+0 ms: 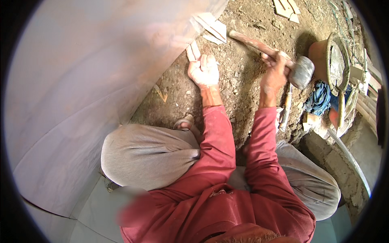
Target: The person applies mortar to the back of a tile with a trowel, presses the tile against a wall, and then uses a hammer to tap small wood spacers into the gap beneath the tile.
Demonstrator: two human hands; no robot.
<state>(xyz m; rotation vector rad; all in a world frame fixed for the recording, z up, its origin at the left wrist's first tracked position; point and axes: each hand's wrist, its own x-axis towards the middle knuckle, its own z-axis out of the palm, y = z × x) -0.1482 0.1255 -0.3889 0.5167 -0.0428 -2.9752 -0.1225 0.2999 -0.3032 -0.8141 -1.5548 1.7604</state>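
Note:
My right hand [273, 75] is closed round the wooden handle of a mallet [302, 73], close to its dark, whitish-smeared head. The handle's free end points up and left over the dirt. My left hand [204, 71] is near the foot of the large glossy tiled wall [93, 69], palm up. Two of its fingers stretch toward the wall's bottom edge and the others are curled, with nothing visible in them. Just beyond those fingertips lie broken tile pieces [214, 27] against the wall.
Rough, stony ground [239, 77] lies between wall and tools. On the right are a brown bucket [320, 60], a blue cloth [318, 98] and a long light-handled tool [286, 108]. More tile scraps [287, 8] lie at the far side. A rough block edge [328, 156] runs near my right knee.

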